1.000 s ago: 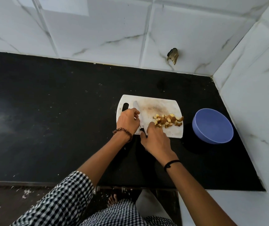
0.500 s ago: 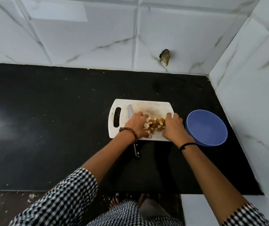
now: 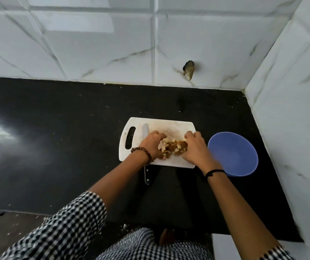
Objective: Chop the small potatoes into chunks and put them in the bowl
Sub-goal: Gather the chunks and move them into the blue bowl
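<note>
Left hand (image 3: 151, 145) at 9, right hand (image 3: 195, 149) at 3 of chunks (image 3: 174, 148), fingers curled round pile: scoop likely. Bowl (image 3: 233, 153) at 3 of board (image 3: 169, 124): short carry. Knife (image 3: 145, 130) idle at 9.

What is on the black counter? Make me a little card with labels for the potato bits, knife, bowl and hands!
potato chunks: piled on the white cutting board
left hand: fingers curled round the pile's left side
right hand: fingers curled round its right side
knife: lying flat under the left wrist, handle past the board's near edge
bowl: blue, right of the board, nothing visible inside
counter: black, white tiled walls behind
</note>
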